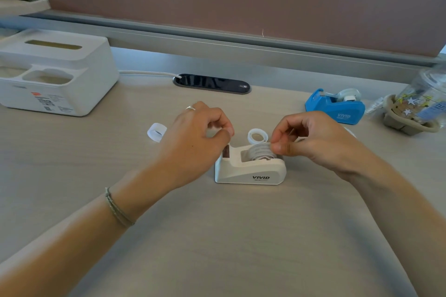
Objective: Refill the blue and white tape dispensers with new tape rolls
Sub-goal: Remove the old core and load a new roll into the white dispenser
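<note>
The white tape dispenser (251, 170) marked VIVID stands mid-table with a clear tape roll (260, 152) seated in its cradle. My right hand (311, 137) pinches the roll's top with thumb and fingertips. My left hand (195, 137) hovers with curled fingers over the dispenser's cutter end; whether it pinches a tape end is unclear. The blue dispenser (335, 106) sits at the right rear with a tape roll (347, 95) in it. One empty white core (257, 136) lies just behind the white dispenser, and another plastic core (156, 132) lies left of my left hand.
A white tissue-box organizer (55, 72) stands at the left rear. A black cable port (212, 83) with a white cable is set in the table near the partition. A clear cup in a cardboard holder (415, 108) stands at the far right.
</note>
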The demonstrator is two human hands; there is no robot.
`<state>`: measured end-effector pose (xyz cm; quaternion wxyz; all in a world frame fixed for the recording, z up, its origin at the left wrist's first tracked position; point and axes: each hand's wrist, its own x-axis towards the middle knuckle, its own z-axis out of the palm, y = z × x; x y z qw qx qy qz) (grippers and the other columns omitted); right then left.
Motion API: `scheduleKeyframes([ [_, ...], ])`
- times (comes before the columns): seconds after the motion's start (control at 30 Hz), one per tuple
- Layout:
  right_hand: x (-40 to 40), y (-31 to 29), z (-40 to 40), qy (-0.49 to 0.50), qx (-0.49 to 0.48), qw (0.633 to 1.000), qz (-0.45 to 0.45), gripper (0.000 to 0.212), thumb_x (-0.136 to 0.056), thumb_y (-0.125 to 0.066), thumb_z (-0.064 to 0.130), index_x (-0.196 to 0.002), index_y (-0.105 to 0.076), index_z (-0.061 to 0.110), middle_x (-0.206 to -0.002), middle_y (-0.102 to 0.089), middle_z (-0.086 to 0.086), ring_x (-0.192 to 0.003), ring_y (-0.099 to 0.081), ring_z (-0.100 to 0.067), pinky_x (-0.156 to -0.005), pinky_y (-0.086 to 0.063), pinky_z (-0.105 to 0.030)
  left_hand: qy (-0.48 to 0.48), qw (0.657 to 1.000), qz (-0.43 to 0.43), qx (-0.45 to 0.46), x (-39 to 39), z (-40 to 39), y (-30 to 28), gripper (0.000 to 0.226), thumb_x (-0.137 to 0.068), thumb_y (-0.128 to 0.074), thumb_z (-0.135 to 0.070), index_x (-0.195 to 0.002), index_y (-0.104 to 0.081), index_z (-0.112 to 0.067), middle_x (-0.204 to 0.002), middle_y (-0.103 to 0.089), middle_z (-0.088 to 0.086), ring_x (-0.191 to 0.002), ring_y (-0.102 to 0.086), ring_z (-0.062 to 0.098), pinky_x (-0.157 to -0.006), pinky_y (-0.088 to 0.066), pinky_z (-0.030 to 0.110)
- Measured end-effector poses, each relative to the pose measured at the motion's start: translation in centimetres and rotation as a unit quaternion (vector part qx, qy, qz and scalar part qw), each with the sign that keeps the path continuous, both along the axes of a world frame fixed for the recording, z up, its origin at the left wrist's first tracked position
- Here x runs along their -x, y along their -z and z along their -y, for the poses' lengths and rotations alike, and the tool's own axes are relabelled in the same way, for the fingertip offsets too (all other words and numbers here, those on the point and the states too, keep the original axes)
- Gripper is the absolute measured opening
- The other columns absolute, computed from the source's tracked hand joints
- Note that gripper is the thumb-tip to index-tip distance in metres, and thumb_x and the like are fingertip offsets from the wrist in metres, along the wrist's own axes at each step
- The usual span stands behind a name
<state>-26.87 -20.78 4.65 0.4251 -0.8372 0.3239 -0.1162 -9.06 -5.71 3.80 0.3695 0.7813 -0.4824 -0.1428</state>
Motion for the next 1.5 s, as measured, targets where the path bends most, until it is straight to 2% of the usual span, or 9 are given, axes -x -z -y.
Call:
scheduleKeyframes([
  [0.17, 0.1, 0.1, 0.2, -0.023, -0.023, 0.999, 0.003, 0.006, -0.081, -0.08, 0.011, -0.081, -0.078, 0.017, -0.08, -0.075, -0.008, -0.072, -0.058, -0.01, -0.068, -0.053, -0.023, 0.025, 0.999, -0.008, -0.026, 0.4, 0.2, 0.5, 0.02, -0.097, -0.056, -0.031, -0.081, -0.068, -0.027, -0.123, -0.048, -0.021, -0.127, -0.041, 0.004, -0.083, -0.032, 0.018],
  [0.27, 0.0, 0.2, 0.2, -0.014, -0.032, 0.999, 0.016, 0.004, -0.084, -0.079, 0.021, -0.08, -0.079, 0.019, -0.082, -0.075, -0.01, -0.069, -0.06, -0.013, -0.066, -0.054, -0.025, 0.032, 0.999, 0.006, -0.043, 0.8, 0.4, 0.7, 0.026, -0.097, -0.052, -0.038, -0.079, -0.068, -0.028, -0.132, -0.048, -0.017, -0.134, -0.039, 0.006, -0.092, -0.035, 0.031],
  [0.4, -0.2, 0.3, 0.0, -0.017, -0.011, 1.0, 0.01, 0.01, -0.081, -0.082, 0.023, -0.082, -0.078, 0.014, -0.089, -0.074, -0.02, -0.07, -0.057, -0.014, -0.065, -0.052, -0.028, 0.034, 0.997, 0.017, -0.064, 1.9, 0.6, 0.5, 0.034, -0.098, -0.049, -0.045, -0.083, -0.071, -0.025, -0.146, -0.044, -0.008, -0.14, -0.032, 0.007, -0.083, -0.029, 0.014],
  [0.47, -0.1, 0.4, -0.1, -0.018, -0.008, 1.0, 0.012, 0.01, -0.08, -0.083, 0.021, -0.082, -0.077, 0.013, -0.089, -0.073, -0.021, -0.069, -0.057, -0.014, -0.066, -0.052, -0.03, 0.035, 0.996, 0.023, -0.077, 2.6, 0.6, 0.4, 0.037, -0.098, -0.048, -0.047, -0.083, -0.072, -0.023, -0.151, -0.04, -0.007, -0.143, -0.029, 0.005, -0.084, -0.026, 0.016],
  [0.57, -0.1, 0.3, 0.0, -0.015, -0.002, 1.0, 0.007, 0.008, -0.08, -0.084, 0.022, -0.08, -0.078, 0.017, -0.088, -0.074, -0.018, -0.07, -0.057, -0.014, -0.07, -0.054, -0.035, 0.037, 0.995, 0.039, -0.087, 3.3, 0.9, 0.2, 0.034, -0.097, -0.05, -0.049, -0.08, -0.069, -0.027, -0.152, -0.04, -0.007, -0.14, -0.036, 0.01, -0.09, -0.027, 0.024],
  [0.7, 0.0, 0.1, 0.0, -0.015, -0.005, 1.0, -0.002, 0.006, -0.08, -0.084, 0.023, -0.081, -0.078, 0.022, -0.087, -0.075, -0.007, -0.073, -0.059, -0.01, -0.071, -0.056, -0.032, 0.03, 0.994, 0.057, -0.087, 3.8, 1.1, -0.2, 0.024, -0.097, -0.054, -0.038, -0.078, -0.065, -0.029, -0.148, -0.044, -0.01, -0.131, -0.046, 0.015, -0.083, -0.027, 0.025],
  [0.9, -0.1, 0.1, -0.1, -0.006, 0.004, 1.0, -0.001, 0.004, -0.084, -0.079, 0.026, -0.082, -0.077, 0.024, -0.088, -0.075, 0.0, -0.074, -0.06, -0.009, -0.072, -0.055, -0.029, 0.026, 0.996, 0.054, -0.06, 3.5, 1.2, -0.1, 0.024, -0.095, -0.054, -0.021, -0.079, -0.071, -0.026, -0.138, -0.052, -0.012, -0.128, -0.045, 0.01, -0.09, -0.029, 0.022],
  [1.27, -0.8, 0.9, -0.9, 0.001, 0.005, 1.0, 0.028, 0.008, -0.089, -0.075, 0.029, -0.089, -0.079, 0.022, -0.093, -0.077, 0.006, -0.094, -0.069, -0.015, -0.081, -0.052, -0.025, 0.02, 0.997, 0.057, -0.049, 1.7, 0.1, -0.1, 0.031, -0.098, -0.05, -0.022, -0.071, -0.063, -0.03, -0.129, -0.054, -0.013, -0.127, -0.045, 0.01, -0.09, -0.03, 0.022],
  [1.5, -1.5, 1.2, -1.4, 0.008, 0.003, 1.0, 0.016, 0.011, -0.092, -0.07, 0.031, -0.088, -0.079, 0.025, -0.09, -0.074, 0.014, -0.087, -0.064, -0.004, -0.075, -0.048, -0.021, 0.002, 0.997, 0.062, -0.054, 0.6, -0.7, -0.2, 0.03, -0.099, -0.048, -0.021, -0.079, -0.07, -0.025, -0.119, -0.051, -0.019, -0.115, -0.044, 0.002, -0.075, -0.024, -0.003],
])
